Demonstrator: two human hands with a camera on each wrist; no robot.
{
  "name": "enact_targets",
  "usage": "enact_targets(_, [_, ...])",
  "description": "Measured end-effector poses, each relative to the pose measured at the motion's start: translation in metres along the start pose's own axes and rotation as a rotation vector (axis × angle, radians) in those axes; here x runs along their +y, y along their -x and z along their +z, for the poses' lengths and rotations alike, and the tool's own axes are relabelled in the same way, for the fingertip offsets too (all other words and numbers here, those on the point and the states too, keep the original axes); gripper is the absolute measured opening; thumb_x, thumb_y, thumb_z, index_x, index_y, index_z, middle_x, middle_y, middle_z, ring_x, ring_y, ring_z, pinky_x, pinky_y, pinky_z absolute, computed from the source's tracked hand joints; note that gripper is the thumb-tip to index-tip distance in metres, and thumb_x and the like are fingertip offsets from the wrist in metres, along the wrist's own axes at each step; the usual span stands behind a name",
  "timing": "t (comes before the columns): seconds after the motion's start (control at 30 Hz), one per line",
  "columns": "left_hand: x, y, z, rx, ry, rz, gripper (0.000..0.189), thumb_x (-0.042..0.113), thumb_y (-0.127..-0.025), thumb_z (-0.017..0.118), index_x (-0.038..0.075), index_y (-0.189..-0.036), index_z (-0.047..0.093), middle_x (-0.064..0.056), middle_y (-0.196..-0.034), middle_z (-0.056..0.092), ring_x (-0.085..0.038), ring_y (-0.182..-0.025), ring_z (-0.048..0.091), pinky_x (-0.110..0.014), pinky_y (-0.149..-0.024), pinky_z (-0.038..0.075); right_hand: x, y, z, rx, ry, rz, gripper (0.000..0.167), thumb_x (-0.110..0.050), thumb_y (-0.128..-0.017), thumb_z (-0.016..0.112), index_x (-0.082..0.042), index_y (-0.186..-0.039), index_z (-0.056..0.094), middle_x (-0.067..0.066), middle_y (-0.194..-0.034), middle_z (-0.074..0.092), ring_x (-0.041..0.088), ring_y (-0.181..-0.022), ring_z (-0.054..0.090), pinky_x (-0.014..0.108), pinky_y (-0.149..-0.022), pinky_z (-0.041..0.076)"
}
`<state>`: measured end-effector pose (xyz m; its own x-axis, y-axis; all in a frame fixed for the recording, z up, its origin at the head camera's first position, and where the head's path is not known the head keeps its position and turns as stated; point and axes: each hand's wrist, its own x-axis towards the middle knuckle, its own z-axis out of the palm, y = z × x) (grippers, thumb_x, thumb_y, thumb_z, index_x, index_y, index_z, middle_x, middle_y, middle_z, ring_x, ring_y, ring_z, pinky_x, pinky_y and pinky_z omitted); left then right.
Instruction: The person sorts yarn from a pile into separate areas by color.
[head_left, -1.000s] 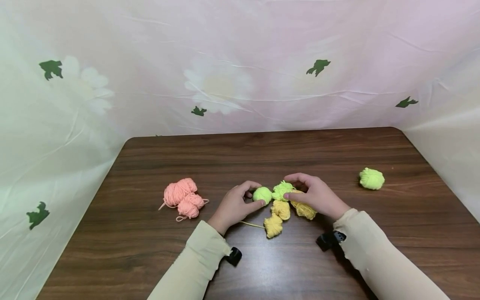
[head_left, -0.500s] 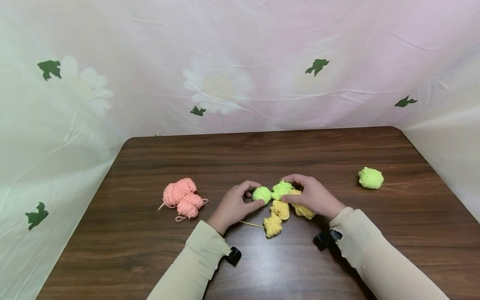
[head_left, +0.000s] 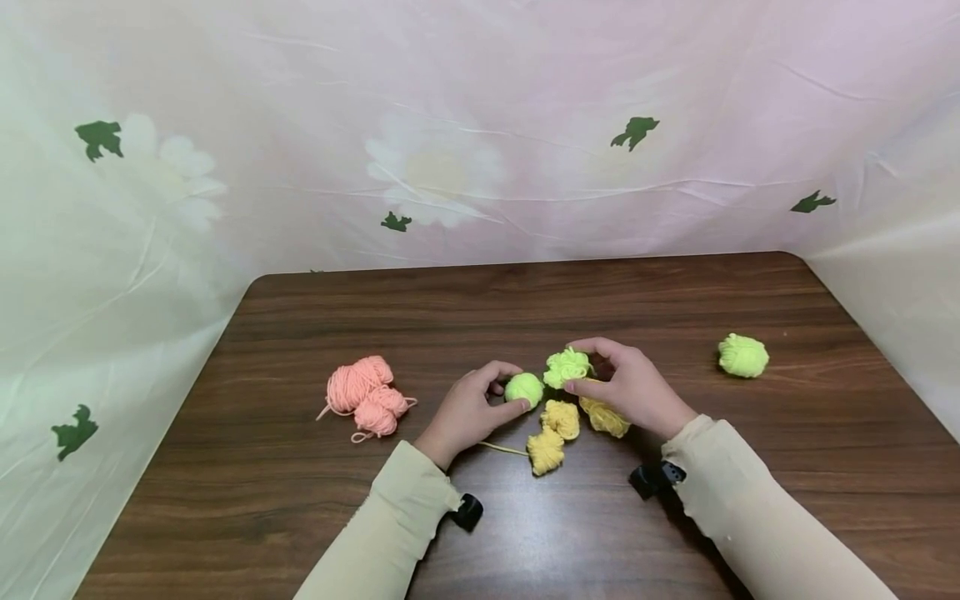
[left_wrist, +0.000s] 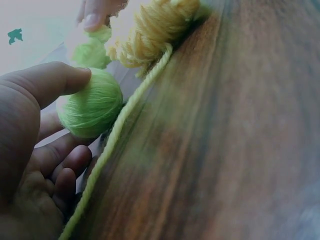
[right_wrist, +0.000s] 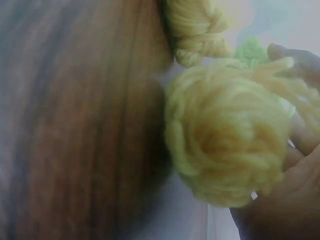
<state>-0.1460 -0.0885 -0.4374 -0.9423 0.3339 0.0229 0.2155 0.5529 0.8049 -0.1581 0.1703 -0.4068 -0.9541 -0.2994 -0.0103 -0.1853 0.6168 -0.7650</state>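
My left hand (head_left: 467, 414) holds a smooth round green yarn ball (head_left: 524, 390) between thumb and fingers; in the left wrist view the thumb lies over the top of that ball (left_wrist: 92, 105). Just to its right, my right hand (head_left: 633, 387) pinches a looser, frilly green yarn ball (head_left: 566, 368). Below the right palm sits a yellow yarn ball (head_left: 606, 419), large in the right wrist view, where it mostly hides the frilly green one. Two smaller yellow yarn balls (head_left: 546, 452) lie between the hands, and a loose yellow strand (left_wrist: 115, 135) runs from one toward the left wrist.
Two pink yarn balls (head_left: 360, 390) lie together on the left of the brown wooden table (head_left: 247, 467). Another green yarn ball (head_left: 742, 356) sits by itself far right. A flowered cloth (head_left: 480, 125) hangs behind the table's back edge.
My right hand has shifted the frilly green yarn ball slightly away from me, opening a gap to the yellow balls. The left hand and its ball stay almost still.
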Motion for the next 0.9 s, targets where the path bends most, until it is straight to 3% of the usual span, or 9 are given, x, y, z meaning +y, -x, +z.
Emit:
enact_targets(0.3, [0.000,0.000,0.000,0.002,0.006,0.002,0.039,0.031,-0.088,0.078,0.021,-0.124,0.066,0.002,-0.108,0.066,-0.013,-0.097,0.060,-0.032,-0.085,0.049,-0.009,0.006,-0.008,0.080,-0.046,-0.025,0.054,-0.032,-0.087,0.080,-0.013,-0.135,0.061,0.008,-0.127,0.066,0.025,-0.102,0.064,0.043,-0.086,0.053])
enact_targets(0.57, [0.001,0.000,0.000,0.001,0.005,-0.004,0.039,0.030,-0.088,0.078,0.021,-0.124,0.066,0.003,-0.109,0.066,-0.013,-0.097,0.059,-0.032,-0.085,0.049,-0.015,0.013,-0.016,0.137,-0.067,-0.048,0.053,-0.034,-0.088,0.079,-0.012,-0.134,0.061,0.005,-0.128,0.065,0.021,-0.101,0.064,0.028,-0.082,0.053])
enact_targets(0.9, [0.001,0.000,-0.001,0.003,-0.002,-0.003,0.039,0.029,-0.088,0.078,0.021,-0.124,0.066,0.002,-0.107,0.066,-0.013,-0.096,0.060,-0.032,-0.084,0.049,-0.015,0.022,-0.023,0.204,-0.061,-0.077,0.050,-0.027,-0.087,0.081,-0.012,-0.132,0.063,0.003,-0.119,0.068,0.015,-0.095,0.062,0.021,-0.077,0.051])
